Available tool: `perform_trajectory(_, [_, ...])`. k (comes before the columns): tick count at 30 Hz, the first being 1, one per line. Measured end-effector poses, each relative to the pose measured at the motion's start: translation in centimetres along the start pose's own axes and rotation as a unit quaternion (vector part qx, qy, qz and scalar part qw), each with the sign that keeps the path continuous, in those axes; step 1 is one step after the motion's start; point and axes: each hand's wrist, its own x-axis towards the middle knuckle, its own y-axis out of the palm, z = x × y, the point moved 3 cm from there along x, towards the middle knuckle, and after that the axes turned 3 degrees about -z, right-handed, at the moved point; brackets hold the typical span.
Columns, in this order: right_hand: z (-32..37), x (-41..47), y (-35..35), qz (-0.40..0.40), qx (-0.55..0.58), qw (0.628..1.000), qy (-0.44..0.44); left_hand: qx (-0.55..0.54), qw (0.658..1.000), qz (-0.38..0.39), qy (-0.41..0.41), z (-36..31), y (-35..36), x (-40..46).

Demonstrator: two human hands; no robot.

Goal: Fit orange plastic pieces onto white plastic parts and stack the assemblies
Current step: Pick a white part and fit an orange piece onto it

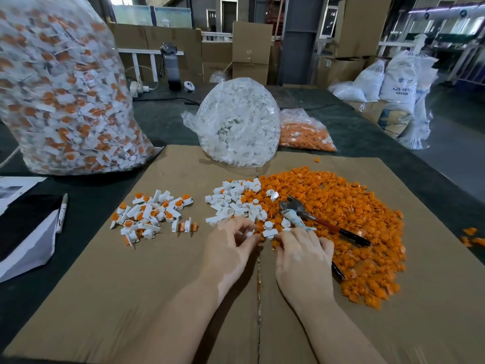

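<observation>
Cardboard sheet (pixel 168 285): left hand (pixel 231 248) pinches white part (pixel 248 233)

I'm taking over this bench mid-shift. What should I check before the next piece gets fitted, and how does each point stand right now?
1. White part in hand: ok. The left hand pinches a small white part.
2. Orange piece ready: cannot tell. The right hand has curled fingers at the edge of the orange pile, but what they hold is hidden.
3. Loose white parts within reach: ok. The white pile lies just beyond the hands.
4. Room for finished assemblies: ok. The assembled pile lies to the left with bare cardboard around it.
5. Pliers out of the way: not ok. The pliers lie on the orange pile beside the right hand.
</observation>
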Motion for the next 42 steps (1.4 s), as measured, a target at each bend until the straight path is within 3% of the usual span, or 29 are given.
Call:
perform_trajectory(6, [0.1, 0.1, -0.1, -0.004, 0.019, 1.0, 0.002, -0.055, 0.998, -0.003, -0.013, -0.4, 0.4, -0.3])
perform_trajectory(13, [0.0, 0.4, -0.9, -0.004, 0.212, 0.977, 0.018, -0.106, 0.991, 0.007, -0.075, 0.3, 0.4, -0.3])
perform_trajectory(18, [-0.2, 0.5, -1.3, 0.022, 0.283, 0.958, 0.051, -0.13, 0.988, 0.027, -0.075, 0.3, 0.4, -0.4])
perform_trajectory(28, [0.2, 0.6, -1.3, 0.0, 0.202, 0.979, 0.029, -0.205, 0.974, 0.026, -0.095, 0.2, 0.6, -0.7])
perform_trajectory(37, [0.2, 0.3, -0.8, 0.014, 0.202, 0.979, -0.006, -0.132, 0.988, 0.06, -0.046, -0.1, 0.6, -1.2])
perform_trajectory(42, [0.1, 0.3, -0.8, 0.031, 0.224, 0.974, -0.001, -0.142, 0.986, 0.062, -0.061, 0.1, 0.5, -1.1])
